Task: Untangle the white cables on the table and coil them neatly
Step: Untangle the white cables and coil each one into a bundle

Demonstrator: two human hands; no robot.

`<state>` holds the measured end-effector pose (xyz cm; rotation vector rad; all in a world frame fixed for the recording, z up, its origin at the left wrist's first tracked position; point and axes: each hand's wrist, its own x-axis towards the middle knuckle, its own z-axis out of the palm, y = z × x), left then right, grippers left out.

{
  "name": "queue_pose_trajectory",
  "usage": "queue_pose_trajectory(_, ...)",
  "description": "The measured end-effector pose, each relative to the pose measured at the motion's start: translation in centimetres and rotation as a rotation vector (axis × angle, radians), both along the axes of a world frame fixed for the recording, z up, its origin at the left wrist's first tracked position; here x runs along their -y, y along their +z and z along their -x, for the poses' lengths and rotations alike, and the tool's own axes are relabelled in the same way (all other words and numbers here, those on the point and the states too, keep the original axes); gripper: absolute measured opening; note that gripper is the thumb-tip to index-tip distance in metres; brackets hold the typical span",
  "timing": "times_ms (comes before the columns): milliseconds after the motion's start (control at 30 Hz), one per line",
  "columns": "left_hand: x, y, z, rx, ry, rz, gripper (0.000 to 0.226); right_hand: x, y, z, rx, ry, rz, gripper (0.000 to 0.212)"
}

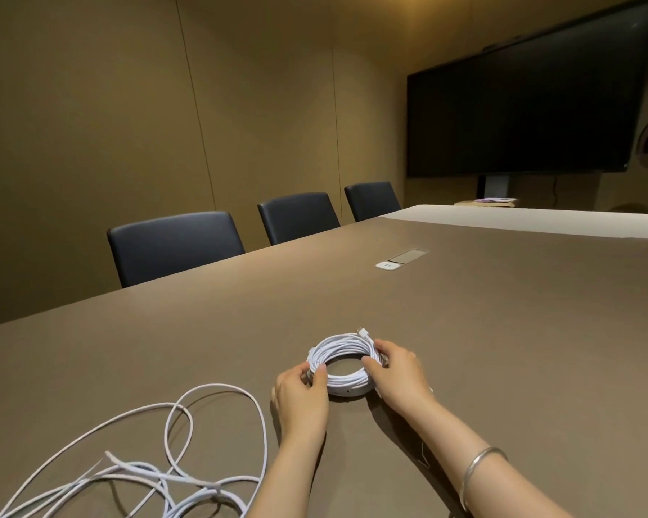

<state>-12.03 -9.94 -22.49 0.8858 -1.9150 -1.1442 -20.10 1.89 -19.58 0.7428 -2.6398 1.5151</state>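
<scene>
A white cable wound into a tight round coil [343,347] lies flat on the brown table [502,330], its plug end sticking up at the far side. My left hand [302,392] grips the coil's left side, thumb and fingers curled over the strands. My right hand [397,372] grips the right side the same way. A second white cable [146,476] lies loose and tangled in wide loops at the near left of the table, apart from both hands.
Three dark chairs [174,244] stand along the table's far left edge. A socket panel [401,257] is set in the tabletop further back. A large dark screen [520,106] stands at the table's far end.
</scene>
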Motion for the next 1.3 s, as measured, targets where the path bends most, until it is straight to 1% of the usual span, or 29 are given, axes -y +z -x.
queue_pose_trajectory(100, 0.1, 0.0, 0.3, 0.019, -0.016, -0.009, 0.03, -0.1, 0.4, -0.3, -0.085, -0.001, -0.041, 0.021)
queue_pose_trajectory(167, 0.2, 0.3, 0.3, 0.017, -0.016, -0.056, 0.039, -0.4, 0.9, -0.6, -0.093, -0.022, -0.073, 0.026)
queue_pose_trajectory(200, 0.1, 0.3, 0.0, 0.016, -0.021, -0.082, 0.039, -0.7, 1.0, -1.0, -0.085, -0.031, -0.079, 0.03)
queue_pose_trajectory(333, -1.0, 1.1, -1.5, 0.032, -0.073, -0.061, 0.028, -1.2, 1.0, -2.0, -0.042, -0.058, -0.03, 0.039)
queue_pose_trajectory(433, -2.5, 1.8, -4.2, 0.157, -0.19, 0.029, 0.024, -1.1, 1.2, -4.5, -0.003, -0.063, 0.043, 0.037)
queue_pose_trajectory(500, -3.2, 2.4, -6.8, 0.243, -0.277, 0.081, 0.023, -0.9, 1.4, -7.2, 0.006, -0.01, 0.063, 0.038)
queue_pose_trajectory(567, -3.3, 3.3, -10.1, 0.302, -0.314, 0.144, 0.022, -0.3, 1.3, -10.3, 0.017, 0.065, 0.063, 0.04)
queue_pose_trajectory(667, -2.6, 4.9, -15.1, 0.36, -0.301, 0.232, 0.02, 0.5, 1.4, -14.5, -0.001, 0.184, 0.065, 0.034)
queue_pose_trajectory(767, -1.5, 5.8, -20.9, 0.366, -0.279, 0.258, 0.018, 1.3, 1.5, -18.9, -0.048, 0.295, 0.045, 0.029)
queue_pose_trajectory(900, 0.1, 5.9, -26.9, 0.296, -0.41, 0.086, 0.019, 2.3, 1.5, -22.8, -0.095, 0.348, -0.047, 0.014)
queue_pose_trajectory(967, 1.0, 5.9, -29.1, 0.362, -0.397, 0.108, 0.014, 2.7, 1.4, -24.2, -0.084, 0.346, -0.097, 0.015)
queue_pose_trajectory(1000, 1.6, 6.0, -30.0, 0.414, -0.381, 0.142, 0.011, 2.8, 1.3, -24.8, -0.078, 0.355, -0.123, 0.016)
queue_pose_trajectory(1067, 2.9, 6.1, -31.3, 0.514, -0.35, 0.231, 0.007, 2.8, 1.0, -25.6, -0.102, 0.384, -0.197, 0.011)
queue_pose_trajectory(1167, 5.2, 5.9, -32.7, 0.606, -0.278, 0.328, 0.013, 2.8, 0.6, -25.7, -0.185, 0.402, -0.242, 0.005)
queue_pose_trajectory(1233, 6.4, 5.4, -33.0, 0.65, -0.277, 0.339, 0.019, 2.5, 0.6, -25.3, -0.196, 0.389, -0.229, 0.018)
queue_pose_trajectory(1300, 7.0, 4.9, -33.2, 0.644, -0.29, 0.309, 0.021, 2.0, 0.6, -24.6, -0.181, 0.399, -0.267, 0.033)
